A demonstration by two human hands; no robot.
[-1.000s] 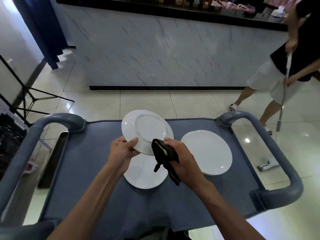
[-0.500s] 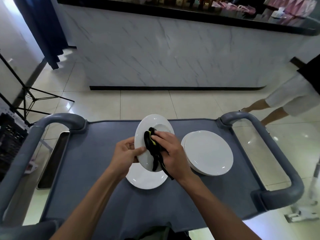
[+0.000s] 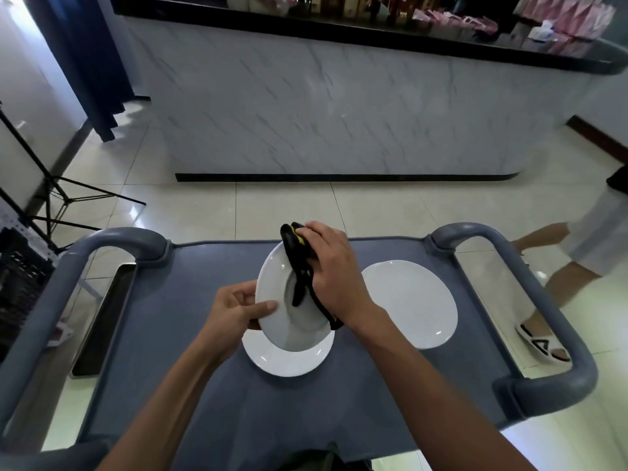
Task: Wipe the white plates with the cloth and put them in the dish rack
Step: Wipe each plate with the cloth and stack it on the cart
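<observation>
My left hand [image 3: 234, 309] pinches the left rim of a white plate [image 3: 278, 294], held tilted above the cart. My right hand [image 3: 331, 270] grips a black cloth with a yellow stripe [image 3: 295, 244] and presses it against the plate's upper part; a strip of cloth hangs down over the plate's face. A second white plate [image 3: 287, 360] lies flat on the cart right under the held one. A third white plate, or a small stack, [image 3: 413, 302] lies to the right. No dish rack is recognisable in view.
The plates sit on a grey-blue cart top [image 3: 190, 334] with thick grey handles at left [image 3: 102, 243] and right [image 3: 543, 300]. A dark crate [image 3: 20, 277] and tripod legs [image 3: 57, 192] stand at left. Another person's legs [image 3: 550, 294] stand close to the right handle. A marble counter [image 3: 339, 107] lies ahead.
My right hand has slid the cloth from the plate's middle up to its top edge. The held plate has turned more edge-on. The person at right has moved further right.
</observation>
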